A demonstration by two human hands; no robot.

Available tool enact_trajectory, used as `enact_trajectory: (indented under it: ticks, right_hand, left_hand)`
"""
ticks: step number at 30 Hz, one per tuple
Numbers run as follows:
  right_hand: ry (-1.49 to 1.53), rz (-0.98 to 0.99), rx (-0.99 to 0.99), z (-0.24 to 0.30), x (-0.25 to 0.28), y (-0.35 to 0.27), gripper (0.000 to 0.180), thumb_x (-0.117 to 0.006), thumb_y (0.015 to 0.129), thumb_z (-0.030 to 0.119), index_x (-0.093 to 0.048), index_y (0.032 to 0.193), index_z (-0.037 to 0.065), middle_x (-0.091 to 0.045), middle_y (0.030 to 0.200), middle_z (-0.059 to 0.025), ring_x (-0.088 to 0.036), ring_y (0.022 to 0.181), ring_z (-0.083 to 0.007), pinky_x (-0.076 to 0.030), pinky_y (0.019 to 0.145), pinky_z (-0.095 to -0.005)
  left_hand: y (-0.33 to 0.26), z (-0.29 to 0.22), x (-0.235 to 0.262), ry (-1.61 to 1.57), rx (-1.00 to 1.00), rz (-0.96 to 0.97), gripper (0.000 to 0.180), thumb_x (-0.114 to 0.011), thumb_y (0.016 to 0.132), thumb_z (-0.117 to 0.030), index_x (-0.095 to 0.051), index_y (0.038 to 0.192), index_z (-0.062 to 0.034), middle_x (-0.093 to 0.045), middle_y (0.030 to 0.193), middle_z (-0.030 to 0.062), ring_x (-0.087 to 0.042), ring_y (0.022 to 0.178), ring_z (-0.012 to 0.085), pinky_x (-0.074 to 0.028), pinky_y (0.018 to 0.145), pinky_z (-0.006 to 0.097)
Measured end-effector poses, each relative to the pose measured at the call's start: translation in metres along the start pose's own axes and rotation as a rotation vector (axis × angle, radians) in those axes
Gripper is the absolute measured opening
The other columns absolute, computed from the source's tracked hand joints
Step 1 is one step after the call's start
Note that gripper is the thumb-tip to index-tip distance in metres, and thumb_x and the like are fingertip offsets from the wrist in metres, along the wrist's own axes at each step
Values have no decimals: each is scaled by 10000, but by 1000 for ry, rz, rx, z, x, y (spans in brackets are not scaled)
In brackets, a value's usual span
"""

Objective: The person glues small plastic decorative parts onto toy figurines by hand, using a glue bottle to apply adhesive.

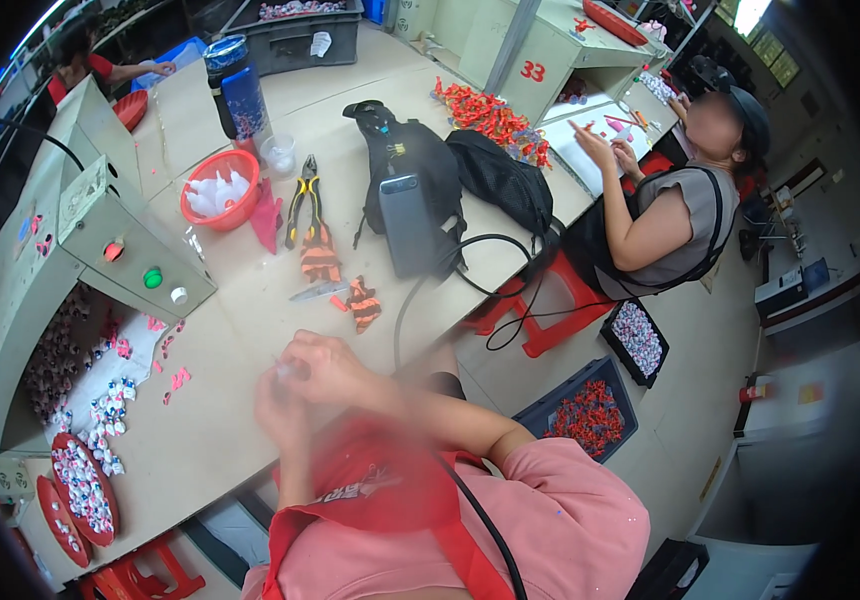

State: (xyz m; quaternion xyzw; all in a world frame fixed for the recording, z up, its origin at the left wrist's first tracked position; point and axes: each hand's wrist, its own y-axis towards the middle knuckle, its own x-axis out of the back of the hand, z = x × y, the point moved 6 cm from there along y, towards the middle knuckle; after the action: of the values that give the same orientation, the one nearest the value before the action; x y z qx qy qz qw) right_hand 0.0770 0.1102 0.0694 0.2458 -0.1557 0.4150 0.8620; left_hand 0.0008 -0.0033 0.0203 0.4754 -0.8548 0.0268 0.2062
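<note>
Over the near edge of the table, my left hand (277, 412) and my right hand (326, 366) meet with fingers closed together. A small pale, see-through piece shows between them, too blurred to name. Just beyond lie striped orange-and-black cloth scraps (363, 304) and a small blade (318, 290). Farther up the table are pliers (307, 205) with yellow-and-black handles, their ends by another striped cloth piece. To the left of the pliers, a red bowl (190, 213) holds white pointed bottles (218, 192), beside a pink cloth (266, 218).
A machine housing (135, 235) with red and green buttons stands at left, above heaps of small white-and-blue figures (108, 410). Red trays (110, 490) sit near left. A black bag (410, 160) with a phone (406, 225), cables and red parts (490, 115) lie right. A co-worker (670, 200) sits beyond.
</note>
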Motion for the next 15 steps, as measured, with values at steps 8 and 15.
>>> enact_trajectory:
  ticks: [8,15]
  right_hand:
    - [185,-70,-308,-34,7,14,221,-758,744,187,-670,900,58,-622,744,-34,-594,674,-129,-484,624,-283]
    - [-188,-16,-252,-47,-13,38,242,-763,710,233,-701,878,70,-647,775,-67,-632,700,-235,-484,636,-350]
  left_hand:
    - [0,-8,1,21,-31,-44,260,-750,743,-95,-644,966,-14,-650,914,150,-623,871,300,-484,784,370]
    - [-4,-16,5,53,-67,-44,265,-752,737,-67,-653,981,-37,-653,946,130,-619,884,284,-481,779,355]
